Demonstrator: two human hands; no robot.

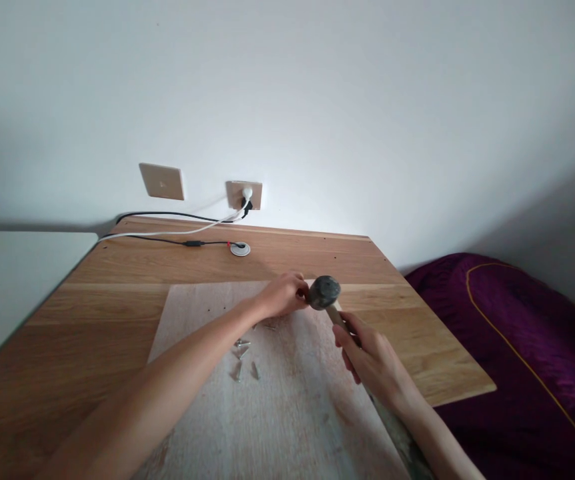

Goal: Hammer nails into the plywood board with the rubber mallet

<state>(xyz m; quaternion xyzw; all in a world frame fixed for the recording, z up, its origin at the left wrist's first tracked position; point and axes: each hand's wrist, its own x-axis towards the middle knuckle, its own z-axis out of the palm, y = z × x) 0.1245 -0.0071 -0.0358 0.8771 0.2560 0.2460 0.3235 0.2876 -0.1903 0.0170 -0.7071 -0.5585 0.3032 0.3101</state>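
Note:
My right hand (pixel 367 353) is wrapped round the wooden handle of a mallet (pixel 324 292) with a dark, rounded head. The mallet's head is raised beside the fingertips of my left hand (pixel 287 295). My left fingers are pinched together near the far edge of a pale wooden board (pixel 287 413); what is between them is hidden. Several small silver metal fasteners (pixel 242 353), screws or nails, lie loose on the board beside my left forearm. Two dark dots mark the board's far left part.
The board lies on a wooden table (pixel 132 260) against a white wall. Cables (pixel 167 233) run along its back edge to a wall socket (pixel 235 195), near a round cable grommet (pixel 240 249). Purple fabric (pixel 507 320) lies on the right. A white surface (pixel 22 287) adjoins at the left.

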